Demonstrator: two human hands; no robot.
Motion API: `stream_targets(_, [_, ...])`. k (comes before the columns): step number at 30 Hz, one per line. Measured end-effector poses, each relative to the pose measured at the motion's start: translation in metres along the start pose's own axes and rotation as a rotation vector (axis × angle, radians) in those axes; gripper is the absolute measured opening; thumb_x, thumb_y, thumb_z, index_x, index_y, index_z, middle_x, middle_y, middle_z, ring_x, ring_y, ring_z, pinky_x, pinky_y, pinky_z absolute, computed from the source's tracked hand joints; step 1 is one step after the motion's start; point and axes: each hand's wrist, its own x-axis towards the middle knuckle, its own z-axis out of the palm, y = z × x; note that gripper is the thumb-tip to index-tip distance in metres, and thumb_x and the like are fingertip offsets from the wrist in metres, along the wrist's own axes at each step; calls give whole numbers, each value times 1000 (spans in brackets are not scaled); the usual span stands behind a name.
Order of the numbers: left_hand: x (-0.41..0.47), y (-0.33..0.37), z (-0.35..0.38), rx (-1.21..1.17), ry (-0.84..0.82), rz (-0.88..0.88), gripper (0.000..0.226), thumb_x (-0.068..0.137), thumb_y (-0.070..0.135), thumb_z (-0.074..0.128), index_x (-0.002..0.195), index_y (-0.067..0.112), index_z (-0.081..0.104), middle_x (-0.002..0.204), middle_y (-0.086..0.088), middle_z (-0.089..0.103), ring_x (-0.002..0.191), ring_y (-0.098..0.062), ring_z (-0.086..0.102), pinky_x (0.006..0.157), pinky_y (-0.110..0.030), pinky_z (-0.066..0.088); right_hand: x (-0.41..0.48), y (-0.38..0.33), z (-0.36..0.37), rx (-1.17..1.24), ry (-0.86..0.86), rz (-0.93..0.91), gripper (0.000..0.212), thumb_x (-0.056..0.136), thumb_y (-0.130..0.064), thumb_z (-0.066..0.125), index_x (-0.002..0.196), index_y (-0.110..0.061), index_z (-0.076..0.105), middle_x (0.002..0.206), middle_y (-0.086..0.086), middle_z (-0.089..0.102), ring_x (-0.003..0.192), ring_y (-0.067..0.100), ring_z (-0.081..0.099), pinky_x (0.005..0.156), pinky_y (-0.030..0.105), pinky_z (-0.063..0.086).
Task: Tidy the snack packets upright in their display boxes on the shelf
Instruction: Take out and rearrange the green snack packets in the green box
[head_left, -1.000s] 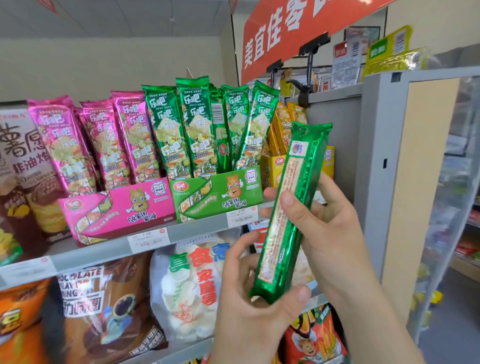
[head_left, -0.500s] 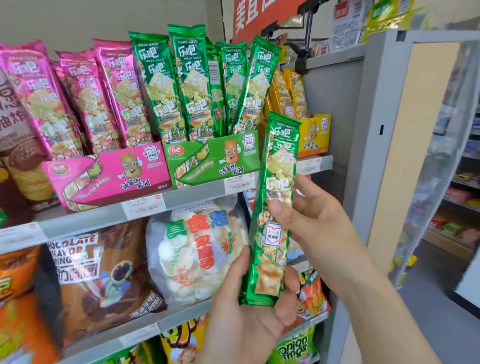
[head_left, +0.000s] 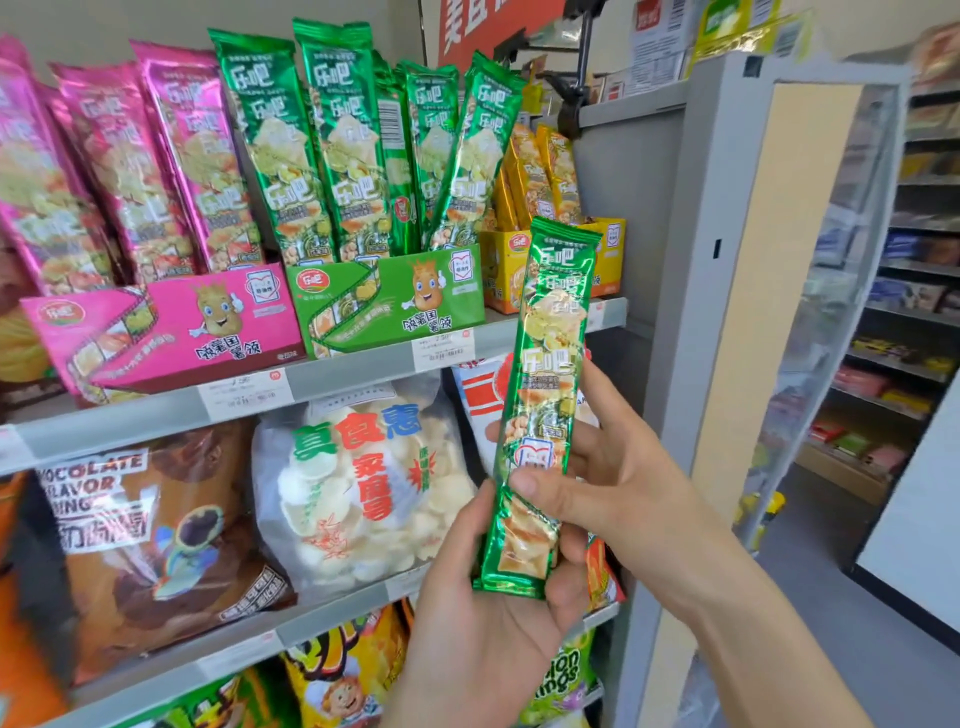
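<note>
Green snack packet (head_left: 545, 395), one, upright in front of the shelf (head_left: 353, 371). Left hand (head_left: 483, 613) curls round its bottom end; right hand (head_left: 623, 499) pinches it, thumb on front. Behind: green display box (head_left: 384, 306) with five leaning green packets (head_left: 337, 145), pink display box (head_left: 171, 332) with three pink packets (head_left: 192, 156), yellow box (head_left: 613, 254) farther right. Held packet showed its back a second ago, its front now.

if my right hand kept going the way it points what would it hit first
Probably the red-and-white bag, just beyond the fingers of the right hand, which grips the green packet. Depth is unclear, so the shelf edge above that bag is possible too.
</note>
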Motion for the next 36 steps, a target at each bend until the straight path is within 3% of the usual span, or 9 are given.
stream_targets(2, [4, -4, 2, 1, 31, 25, 40, 76, 36, 59, 89, 3, 76, 70, -14, 63, 49, -19, 53, 46, -25, 44, -2, 0, -7, -17, -30, 0, 101, 74, -1, 79, 151, -38, 25, 110, 6, 72, 87, 13, 67, 65, 22, 53])
stream_targets(6, [16, -9, 9, 26, 96, 80, 40, 68, 33, 67, 95, 5, 77, 79, -12, 68, 55, -18, 59, 49, -26, 46, -1, -2, -18, -63, -114, -10, 102, 71, -4, 79, 148, -45, 25, 99, 10, 67, 86, 19, 63, 74, 46, 50])
stream_targets(11, [35, -13, 19, 485, 178, 240, 45, 71, 51, 74, 103, 21, 76, 103, -8, 74, 83, -16, 70, 66, -31, 51, 10, -5, -41, -13, -60, -62, 89, 73, -2, 81, 144, -32, 37, 107, 6, 73, 93, 19, 68, 77, 27, 55])
stream_targets(18, [54, -28, 27, 850, 244, 464, 40, 62, 47, 77, 102, 40, 73, 83, -5, 76, 76, -16, 73, 57, -31, 58, 28, -27, -72, 92, 47, -168, 58, 80, -27, 63, 133, -41, 47, 98, -1, 76, 80, 6, 69, 62, 17, 54])
stream_targets(20, [59, -36, 30, 869, 228, 457, 32, 68, 40, 75, 99, 46, 73, 83, -4, 76, 76, -15, 72, 57, -30, 58, 37, -36, -79, 109, 58, -247, 52, 86, -21, 60, 134, -37, 48, 103, 2, 75, 86, 10, 69, 73, 25, 59])
stream_targets(25, [70, -41, 38, 974, 228, 471, 29, 86, 33, 63, 113, 25, 71, 102, -7, 75, 90, -23, 72, 57, -28, 58, 61, -56, -91, 142, 54, -406, 61, 83, -22, 63, 138, -40, 41, 117, 2, 72, 99, 12, 68, 82, 23, 55])
stream_targets(30, [73, -37, 44, 1358, 342, 559, 31, 83, 60, 46, 110, 58, 59, 78, 4, 73, 59, -10, 66, 60, -22, 54, 87, -65, -96, 15, 63, -498, 52, 92, -32, 59, 134, -52, 36, 118, -6, 69, 102, 10, 67, 94, 35, 52])
stream_targets(33, [74, -35, 43, 1595, 391, 608, 42, 75, 80, 32, 114, 68, 44, 64, 11, 67, 56, -2, 63, 56, -17, 45, 103, -68, -92, -53, 161, -532, 40, 91, -39, 53, 128, -39, 40, 107, -1, 68, 93, 18, 66, 89, 49, 52])
stream_targets(36, [77, -33, 40, 1615, 417, 630, 46, 72, 83, 33, 115, 68, 46, 59, 8, 67, 52, -2, 62, 52, -13, 42, 114, -71, -90, -67, 229, -601, 13, 93, -40, 50, 105, -39, 44, 88, 3, 63, 77, 24, 67, 72, 49, 54])
